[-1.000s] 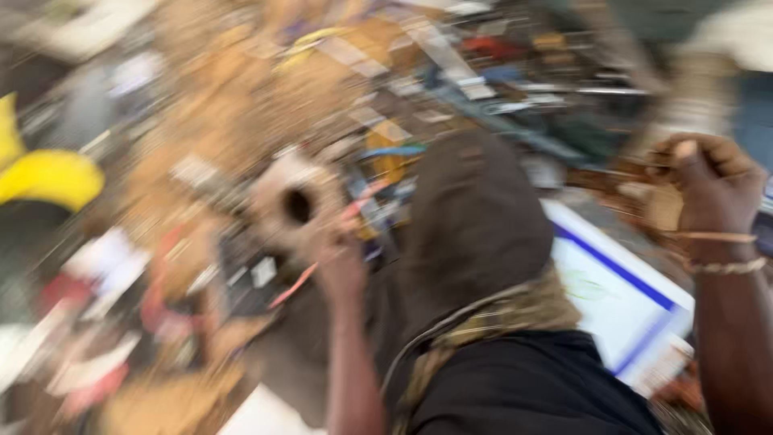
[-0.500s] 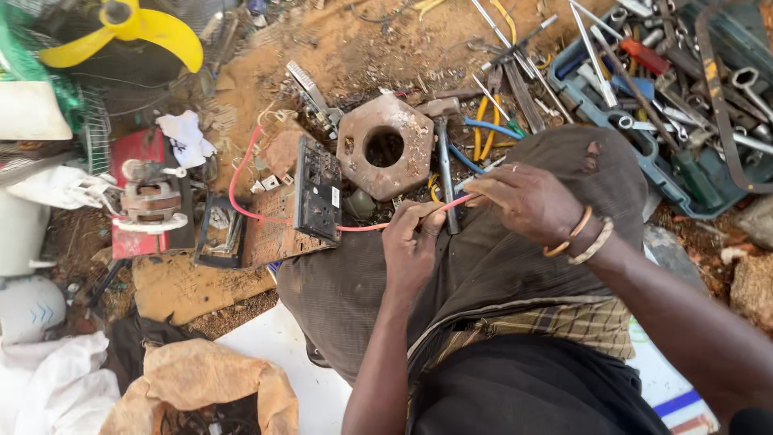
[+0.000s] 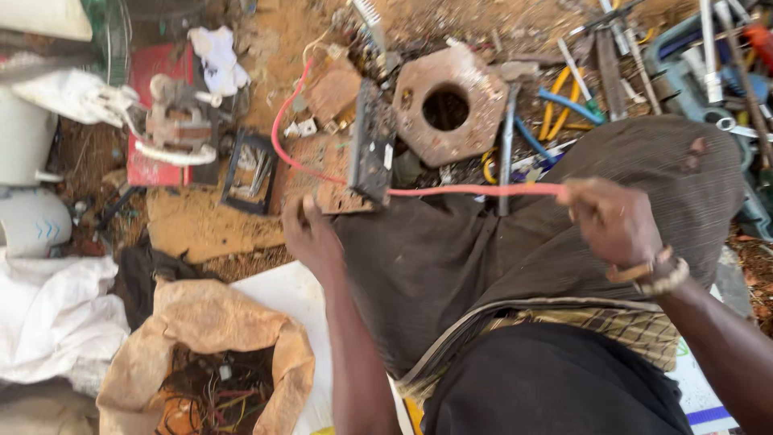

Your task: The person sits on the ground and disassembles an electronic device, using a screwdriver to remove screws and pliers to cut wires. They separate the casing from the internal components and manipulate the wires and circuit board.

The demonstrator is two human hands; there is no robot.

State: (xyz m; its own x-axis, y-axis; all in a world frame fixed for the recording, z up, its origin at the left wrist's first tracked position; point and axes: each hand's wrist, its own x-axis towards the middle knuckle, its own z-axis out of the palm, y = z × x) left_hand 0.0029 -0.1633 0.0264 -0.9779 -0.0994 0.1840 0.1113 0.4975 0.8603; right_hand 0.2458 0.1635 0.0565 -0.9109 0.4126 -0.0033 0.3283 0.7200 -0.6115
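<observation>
On scrap-littered dirt ground, the right hand [image 3: 616,225] pinches a taut red wire [image 3: 475,191] at three o'clock while the left hand [image 3: 312,235], fingers curled, steadies the circuit board [image 3: 372,153]; the wire could snap loose.

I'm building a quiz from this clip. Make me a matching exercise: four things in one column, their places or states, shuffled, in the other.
1. red wire
2. right hand
3. paper sack
4. metal block with hole

A. lies on the dirt above the knee
B. stretched taut between board and hand
C. stands open, tangled wires inside
D. pinches the wire's end, wrist wearing bracelets

Pairs: 1-B, 2-D, 3-C, 4-A
</observation>
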